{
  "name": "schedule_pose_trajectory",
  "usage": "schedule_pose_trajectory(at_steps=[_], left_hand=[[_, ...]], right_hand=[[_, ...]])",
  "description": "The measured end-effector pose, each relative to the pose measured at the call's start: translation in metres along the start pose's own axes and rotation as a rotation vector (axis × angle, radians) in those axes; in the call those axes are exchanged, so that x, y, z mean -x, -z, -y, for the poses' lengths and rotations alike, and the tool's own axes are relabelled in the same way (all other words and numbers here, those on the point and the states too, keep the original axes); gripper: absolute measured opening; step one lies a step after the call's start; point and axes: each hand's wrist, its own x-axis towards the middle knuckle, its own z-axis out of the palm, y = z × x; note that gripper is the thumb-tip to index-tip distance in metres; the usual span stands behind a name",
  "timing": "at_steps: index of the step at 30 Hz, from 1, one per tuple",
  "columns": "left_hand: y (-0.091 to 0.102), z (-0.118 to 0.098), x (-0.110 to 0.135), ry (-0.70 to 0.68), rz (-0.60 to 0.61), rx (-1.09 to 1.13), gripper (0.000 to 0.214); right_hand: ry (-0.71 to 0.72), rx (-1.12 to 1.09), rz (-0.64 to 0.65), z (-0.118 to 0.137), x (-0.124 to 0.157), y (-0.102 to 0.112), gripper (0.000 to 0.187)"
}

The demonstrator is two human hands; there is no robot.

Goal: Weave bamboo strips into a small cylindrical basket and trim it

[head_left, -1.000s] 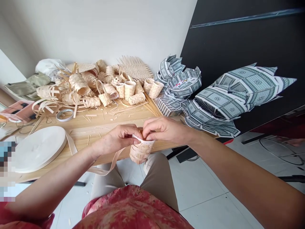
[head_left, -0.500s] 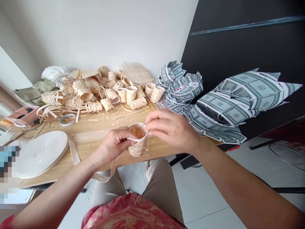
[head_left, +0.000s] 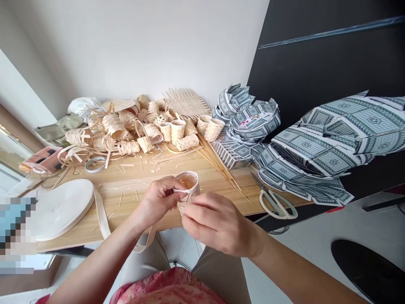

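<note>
A small woven bamboo-strip basket (head_left: 195,186) with a pale band around its rim is held over the table's front edge, tilted slightly so its orange-brown inside shows. My left hand (head_left: 154,202) pinches the near left rim, thumb outside and fingers at the opening. In front of the basket's near side, my right hand (head_left: 218,223) has its fingertips pressed together; whatever they hold is too small or hidden. A pale tape (head_left: 101,213) runs from a large flat white roll (head_left: 63,207) and loops below my left forearm, its other end out of sight.
Woven baskets and rings (head_left: 126,122) are heaped along the wall. Thin bamboo sticks (head_left: 218,162), scissors (head_left: 275,204) and folded playing-card pieces (head_left: 325,147) lie to the right. A tape ring (head_left: 95,164) and strip scraps are on the wooden table (head_left: 126,211).
My right hand has moved from above the basket's right rim down to its near side. My left hand keeps its pinch on the rim. The view has shifted, bringing the scissors into sight.
</note>
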Motion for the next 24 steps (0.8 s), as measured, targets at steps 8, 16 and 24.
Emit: schedule_pose_trajectory(at_steps=[8,16,24], left_hand=[[-0.01,0.003,0.005,-0.199,-0.153,-0.295,0.011],[-0.012,0.006,0.009,-0.231,-0.302,-0.345,0.009],[0.004,0.015,0.004,-0.088,-0.467,-0.078,0.005]], right_hand=[[-0.603,-0.489,-0.339,0.009,0.02,-0.021,0.018],[-0.987,-0.992,-0.598,0.014,0.016,-0.029,0.007],[-0.8,-0.847,-0.53,0.032,0.023,0.006,0.013]])
